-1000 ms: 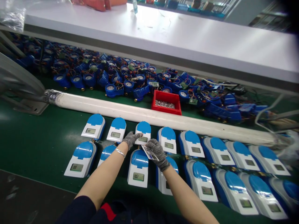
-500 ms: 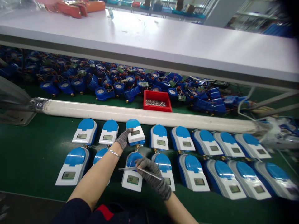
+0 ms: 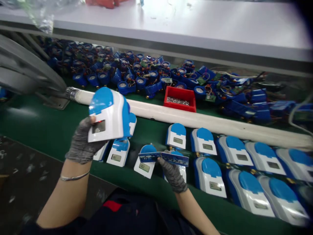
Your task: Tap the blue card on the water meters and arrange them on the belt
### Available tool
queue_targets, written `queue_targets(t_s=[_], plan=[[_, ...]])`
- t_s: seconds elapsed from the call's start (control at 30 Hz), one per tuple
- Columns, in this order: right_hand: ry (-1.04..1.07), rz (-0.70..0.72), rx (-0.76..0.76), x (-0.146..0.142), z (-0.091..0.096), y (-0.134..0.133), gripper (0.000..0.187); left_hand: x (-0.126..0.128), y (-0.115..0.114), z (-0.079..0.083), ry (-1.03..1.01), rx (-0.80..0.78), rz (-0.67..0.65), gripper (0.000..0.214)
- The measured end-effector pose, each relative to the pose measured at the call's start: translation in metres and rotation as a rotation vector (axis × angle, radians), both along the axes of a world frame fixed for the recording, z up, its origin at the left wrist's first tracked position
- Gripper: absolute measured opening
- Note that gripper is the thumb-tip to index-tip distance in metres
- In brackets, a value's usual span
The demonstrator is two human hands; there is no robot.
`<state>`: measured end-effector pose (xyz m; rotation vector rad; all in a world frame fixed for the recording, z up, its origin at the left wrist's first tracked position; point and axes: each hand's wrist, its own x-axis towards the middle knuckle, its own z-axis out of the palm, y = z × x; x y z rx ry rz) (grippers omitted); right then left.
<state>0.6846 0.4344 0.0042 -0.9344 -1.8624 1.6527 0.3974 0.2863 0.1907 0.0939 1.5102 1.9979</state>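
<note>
My left hand (image 3: pixel 83 142), in a grey fingerless glove, grips a blue-and-white water meter (image 3: pixel 112 114) and holds it up above the bench, its small display turned toward me. My right hand (image 3: pixel 172 173), gloved alike, pinches a flat blue strip with dark writing (image 3: pixel 149 157), which looks like a card or ruler. The strip hangs over a meter with a lit display (image 3: pixel 144 167) and partly covers the one to its right. More meters stand in two rows, among them one in the back row (image 3: pixel 177 139) and one in front (image 3: pixel 212 182).
Behind the rows a white pipe (image 3: pixel 151 111) runs across the green bench (image 3: pixel 31 130). A red bin (image 3: pixel 180 106) of small metal parts stands beyond it. Many blue meter bodies (image 3: pixel 132 71) with wires lie under a white shelf (image 3: pixel 195 24). A grey metal support (image 3: pixel 26 70) rises at left.
My left hand has lifted a meter from the back row and carried it left and toward me. My right hand still holds the strip, now turned so its writing shows. The view has shifted.
</note>
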Motion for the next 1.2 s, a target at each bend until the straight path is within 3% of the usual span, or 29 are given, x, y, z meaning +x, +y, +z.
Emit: queue_targets(t_s=[0.07, 0.13, 0.23, 0.3, 0.4, 0.47, 0.6, 0.67, 0.8, 0.9, 0.97, 1.03, 1.07, 1.13, 1.2], plan=[[0.039, -0.041, -0.014, 0.0, 0.004, 0.005, 0.026, -0.023, -0.06, 0.004, 0.03, 0.0, 0.165, 0.033], [0.074, -0.035, -0.014, -0.011, 0.011, 0.009, 0.025, -0.055, -0.117, -0.01, 0.118, -0.012, 0.315, 0.026], [0.088, 0.006, 0.019, -0.054, 0.027, 0.002, 0.018, -0.118, -0.192, -0.058, 0.174, -0.035, 0.451, 0.02], [0.11, 0.024, 0.047, -0.1, 0.035, -0.014, 0.016, -0.163, -0.232, -0.1, 0.044, -0.126, 0.544, 0.019], [0.156, 0.044, 0.09, -0.188, 0.034, -0.047, 0.023, -0.223, -0.274, -0.16, -0.146, -0.233, 0.46, 0.024], [0.154, 0.062, 0.121, -0.249, 0.025, -0.067, 0.024, -0.253, -0.292, -0.191, -0.251, -0.286, 0.424, 0.025], [-0.014, 0.163, 0.407, -0.335, 0.002, -0.091, 0.026, -0.294, -0.313, -0.224, -0.383, -0.324, 0.37, 0.019], [-0.12, 0.223, 0.568, -0.353, -0.006, -0.096, 0.025, -0.308, -0.32, -0.229, -0.402, -0.344, 0.327, 0.017], [-0.213, 0.236, 0.664, -0.359, -0.016, -0.103, 0.02, -0.329, -0.333, -0.228, -0.321, -0.503, 0.11, 0.027], [-0.243, 0.233, 0.692, -0.363, -0.023, -0.106, 0.02, -0.339, -0.337, -0.216, -0.046, -0.696, 0.039, 0.053], [-0.259, 0.229, 0.7, -0.366, -0.024, -0.107, 0.018, -0.342, -0.33, -0.202, 0.212, -0.909, 0.071, 0.074], [-0.244, 0.208, 0.665, -0.363, -0.018, -0.112, 0.014, -0.34, -0.315, -0.184, 0.518, -1.042, 0.151, 0.08], [-0.213, 0.171, 0.614, -0.358, -0.011, -0.117, 0.013, -0.337, -0.304, -0.176, 0.651, -1.025, 0.188, 0.076], [-0.138, 0.095, 0.456, -0.339, 0.006, -0.133, 0.013, -0.327, -0.275, -0.163, 0.796, -0.831, 0.186, 0.06], [-0.097, 0.098, 0.289, -0.312, 0.023, -0.155, 0.014, -0.314, -0.239, -0.159, 0.753, -0.579, 0.047, 0.049]])
